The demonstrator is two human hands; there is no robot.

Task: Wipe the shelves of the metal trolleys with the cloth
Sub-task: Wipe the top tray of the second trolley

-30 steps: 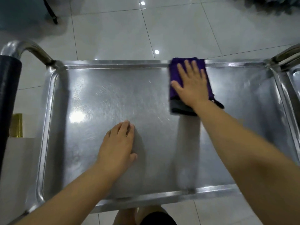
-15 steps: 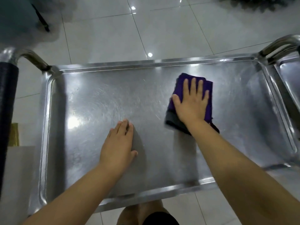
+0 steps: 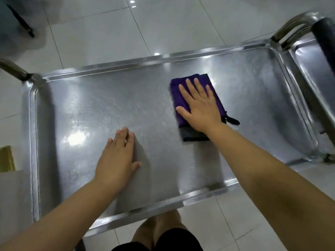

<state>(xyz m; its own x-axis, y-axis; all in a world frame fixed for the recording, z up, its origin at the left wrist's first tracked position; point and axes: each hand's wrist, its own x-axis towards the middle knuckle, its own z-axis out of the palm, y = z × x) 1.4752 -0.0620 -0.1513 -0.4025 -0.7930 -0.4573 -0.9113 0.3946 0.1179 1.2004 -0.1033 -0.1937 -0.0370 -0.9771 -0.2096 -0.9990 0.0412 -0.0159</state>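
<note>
Right hand [image 3: 201, 107], fingers flat, presses the purple cloth [image 3: 215, 91] on the top shelf [image 3: 108, 105] right of centre, left hand [image 3: 116, 160] flat near the front edge, neither grip clenched; wiping looks under way, second trolley [image 3: 311, 69] apparently untouched.

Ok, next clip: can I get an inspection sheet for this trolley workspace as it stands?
Surface: top shelf of a metal trolley, shiny, scuffed, with glare spots.
Job's things: folded purple cloth lying flat on the shelf, right of centre.
Clutter: nothing seen on the shelf.
Grippers: right hand presses flat on the cloth, fingers straight; left hand rests flat on bare shelf, holding nothing.
Cables: nothing seen.
Surroundings: second trolley beside the right end; pale tiled floor; yellowish object at the left edge, too unclear to identify.
</note>
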